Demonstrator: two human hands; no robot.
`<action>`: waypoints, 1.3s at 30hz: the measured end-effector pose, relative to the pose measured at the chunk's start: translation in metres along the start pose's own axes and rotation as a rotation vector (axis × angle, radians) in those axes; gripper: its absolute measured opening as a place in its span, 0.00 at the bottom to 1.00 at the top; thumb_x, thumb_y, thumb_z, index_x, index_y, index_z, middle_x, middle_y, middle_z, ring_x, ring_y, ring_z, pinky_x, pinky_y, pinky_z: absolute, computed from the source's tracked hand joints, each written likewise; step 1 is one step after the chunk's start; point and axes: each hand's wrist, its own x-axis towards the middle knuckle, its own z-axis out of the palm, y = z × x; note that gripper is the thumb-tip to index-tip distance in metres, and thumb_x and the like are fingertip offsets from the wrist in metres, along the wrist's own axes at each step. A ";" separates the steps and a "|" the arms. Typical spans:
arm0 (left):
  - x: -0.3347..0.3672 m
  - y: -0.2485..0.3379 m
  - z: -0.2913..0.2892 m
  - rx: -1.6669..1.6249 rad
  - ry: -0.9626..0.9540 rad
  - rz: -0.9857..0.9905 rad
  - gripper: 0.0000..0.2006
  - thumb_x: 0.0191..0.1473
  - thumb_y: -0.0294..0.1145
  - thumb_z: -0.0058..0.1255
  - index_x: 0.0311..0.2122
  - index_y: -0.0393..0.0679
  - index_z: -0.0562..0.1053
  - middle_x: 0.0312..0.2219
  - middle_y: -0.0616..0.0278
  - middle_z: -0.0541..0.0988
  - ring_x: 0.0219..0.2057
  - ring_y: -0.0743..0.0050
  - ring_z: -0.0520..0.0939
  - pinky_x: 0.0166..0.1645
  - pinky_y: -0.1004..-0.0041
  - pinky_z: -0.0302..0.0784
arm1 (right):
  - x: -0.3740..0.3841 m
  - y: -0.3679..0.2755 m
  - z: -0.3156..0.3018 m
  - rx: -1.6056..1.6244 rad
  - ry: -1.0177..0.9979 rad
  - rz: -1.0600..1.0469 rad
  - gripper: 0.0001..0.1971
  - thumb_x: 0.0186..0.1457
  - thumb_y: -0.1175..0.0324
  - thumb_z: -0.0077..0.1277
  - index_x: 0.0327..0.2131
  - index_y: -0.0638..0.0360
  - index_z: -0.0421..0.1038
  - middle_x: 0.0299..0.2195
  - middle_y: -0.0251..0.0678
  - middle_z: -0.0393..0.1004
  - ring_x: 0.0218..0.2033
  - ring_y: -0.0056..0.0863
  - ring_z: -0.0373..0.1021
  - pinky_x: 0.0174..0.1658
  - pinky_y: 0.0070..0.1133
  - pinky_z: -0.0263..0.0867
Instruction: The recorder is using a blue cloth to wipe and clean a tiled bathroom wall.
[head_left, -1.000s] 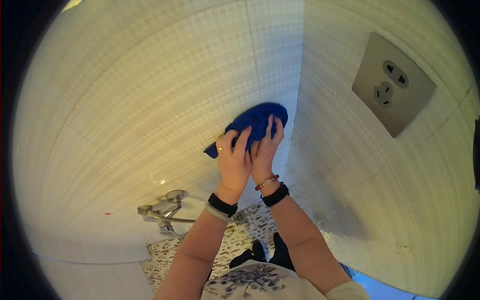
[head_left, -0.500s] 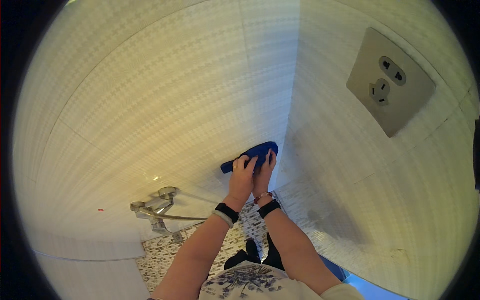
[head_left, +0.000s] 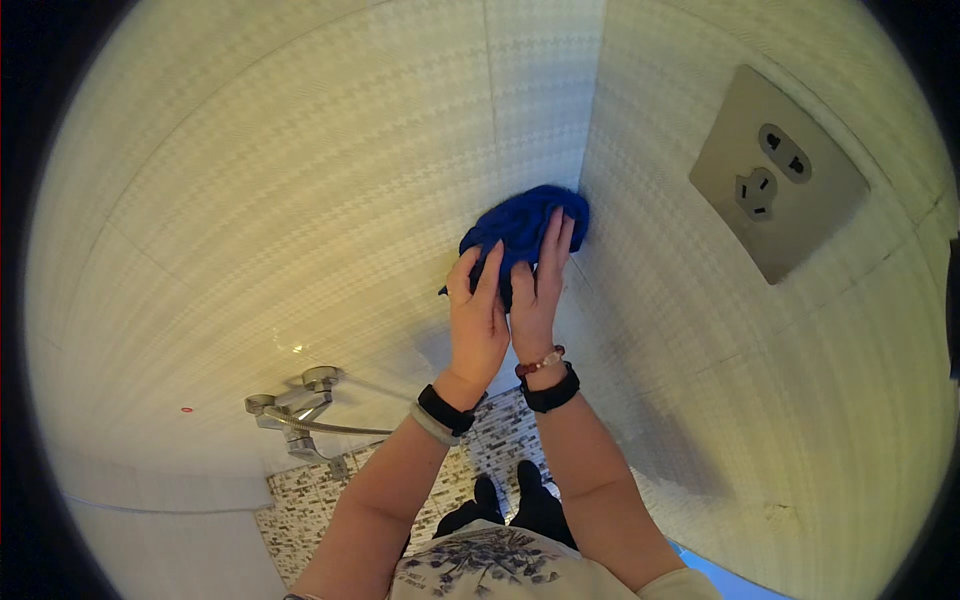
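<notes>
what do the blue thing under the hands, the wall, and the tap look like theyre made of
Blue cloth: soft fabric, probably microfibre, judging by its bunched folds and matte nap. Wall: looks like glazed ceramic tile, pale with a fine woven pattern, thin grout lines and a slight sheen. Tap: metal, likely chrome or brushed steel, given the bright silvery reflections.

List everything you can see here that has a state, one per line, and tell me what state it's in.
Blue cloth: bunched, pressed flat against the tiled wall near the corner.
Left hand: fingers spread, flat on the cloth.
Right hand: fingers extended, flat on the cloth beside the left hand.
Wall socket: nothing plugged in.
Tap: mounted on the wall, no water seen running.
Tiled wall: pale, glossy, a faint smear below the hands.
</notes>
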 end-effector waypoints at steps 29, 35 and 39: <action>-0.122 -0.086 0.040 0.245 -0.441 -0.171 0.28 0.41 0.22 0.51 0.52 0.45 0.66 0.50 0.50 0.63 0.50 0.45 0.65 0.51 0.60 0.67 | -0.130 0.168 0.022 -0.215 -0.091 0.561 0.30 0.55 0.71 0.43 0.55 0.83 0.44 0.58 0.65 0.43 0.59 0.51 0.47 0.62 0.31 0.43; -0.117 -0.069 0.007 0.247 -0.185 -0.209 0.28 0.42 0.21 0.51 0.53 0.44 0.64 0.50 0.47 0.62 0.51 0.43 0.63 0.56 0.57 0.61 | -0.116 0.078 0.027 -0.277 -0.195 0.409 0.30 0.48 0.74 0.47 0.52 0.82 0.51 0.55 0.63 0.52 0.57 0.54 0.51 0.62 0.31 0.45; -0.110 -0.067 -0.033 0.387 0.124 -0.176 0.27 0.44 0.19 0.49 0.54 0.43 0.63 0.52 0.45 0.61 0.52 0.42 0.62 0.56 0.55 0.58 | -0.118 0.021 0.040 0.067 -0.258 0.320 0.30 0.52 0.69 0.50 0.55 0.73 0.51 0.55 0.57 0.54 0.57 0.49 0.52 0.58 0.33 0.52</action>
